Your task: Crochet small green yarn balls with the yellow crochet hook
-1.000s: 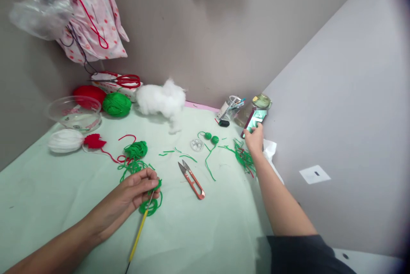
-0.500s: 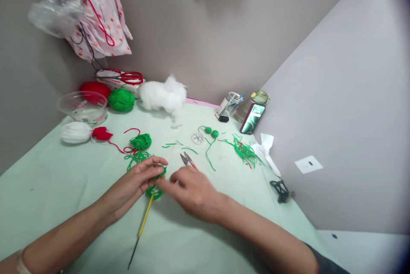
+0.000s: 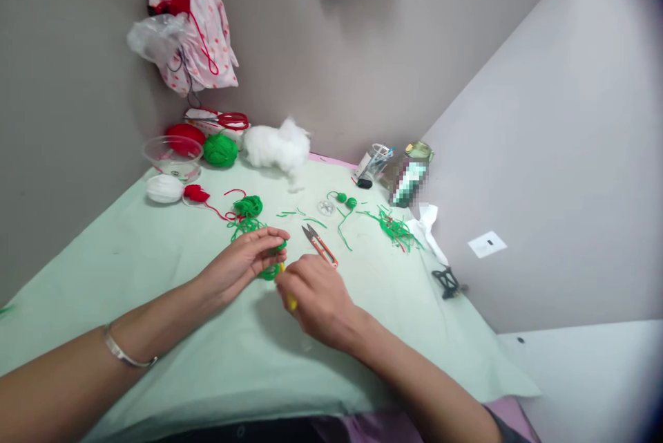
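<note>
My left hand (image 3: 253, 256) pinches a small green crochet piece (image 3: 281, 246) between thumb and fingers; most of it is hidden. Close against it, my right hand (image 3: 313, 294) is wrapped round a yellow-handled crochet hook (image 3: 293, 303), whose tip I cannot make out. Below the left fingers lies a loop of green yarn (image 3: 269, 271) on the cloth. Orange thread snips (image 3: 322, 247) rest just beyond my right hand. Behind my left hand is a loose tangle of green yarn (image 3: 248, 206).
White stuffing (image 3: 277, 148), a green yarn ball (image 3: 220, 151) and a clear tub (image 3: 173, 161) stand at the back left. Two small green balls (image 3: 347, 200) and yarn scraps (image 3: 398, 230) lie right of middle. A phone (image 3: 409, 182) leans at the back right.
My right hand has closed round the hook's yellow handle, which stuck out free below the fingers before. The whole view has shifted, showing the table's front edge and more of the snips.
</note>
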Available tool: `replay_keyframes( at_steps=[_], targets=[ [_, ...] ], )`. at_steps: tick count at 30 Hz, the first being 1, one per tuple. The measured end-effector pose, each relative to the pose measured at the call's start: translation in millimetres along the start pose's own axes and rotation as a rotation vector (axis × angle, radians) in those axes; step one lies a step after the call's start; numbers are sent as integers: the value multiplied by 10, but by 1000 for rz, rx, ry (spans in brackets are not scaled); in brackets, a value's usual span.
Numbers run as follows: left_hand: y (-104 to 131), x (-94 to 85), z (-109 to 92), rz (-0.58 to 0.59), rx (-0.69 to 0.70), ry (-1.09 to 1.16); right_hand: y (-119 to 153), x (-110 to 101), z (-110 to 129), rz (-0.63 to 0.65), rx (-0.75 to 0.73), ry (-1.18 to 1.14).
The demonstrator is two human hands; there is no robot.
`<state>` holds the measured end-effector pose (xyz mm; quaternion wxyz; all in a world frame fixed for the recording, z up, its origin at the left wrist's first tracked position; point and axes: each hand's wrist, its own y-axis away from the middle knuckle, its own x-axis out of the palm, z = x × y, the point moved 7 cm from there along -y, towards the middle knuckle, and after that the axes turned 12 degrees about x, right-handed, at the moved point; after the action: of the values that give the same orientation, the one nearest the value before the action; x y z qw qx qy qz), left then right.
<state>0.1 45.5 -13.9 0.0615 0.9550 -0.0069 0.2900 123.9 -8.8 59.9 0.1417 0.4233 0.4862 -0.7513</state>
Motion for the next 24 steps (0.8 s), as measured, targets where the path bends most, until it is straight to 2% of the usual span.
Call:
replay_keyframes(
  at_steps=[2, 4, 6, 8, 11, 14, 16, 20, 24],
  targets=[
    [112, 40, -39, 28, 3, -2, 50, -181, -128, -34, 289, -312],
    [246, 94, -64, 72, -2, -1, 169, -264, -274, -107, 561, -627],
    [381, 162, -71, 126, -3, 13, 310, -240, -369, -180, 748, -878],
    [495, 217, -43, 155, -13, 22, 425, -159, -402, -233, 847, -1038],
    [591, 248, 38, 137, -22, -15, 541, -24, -382, -280, 916, -1131],
    [624, 271, 109, 117, -2, -49, 604, 20, -322, -355, 932, -1126],
    [635, 302, 137, 139, 18, -97, 608, -22, -267, -395, 899, -1055],
    [649, 364, 139, 201, 77, -275, 568, -162, -181, -387, 809, -792],
    [650, 397, 187, 259, 33, -346, 571, -201, -214, -336, 797, -736]
  ],
)
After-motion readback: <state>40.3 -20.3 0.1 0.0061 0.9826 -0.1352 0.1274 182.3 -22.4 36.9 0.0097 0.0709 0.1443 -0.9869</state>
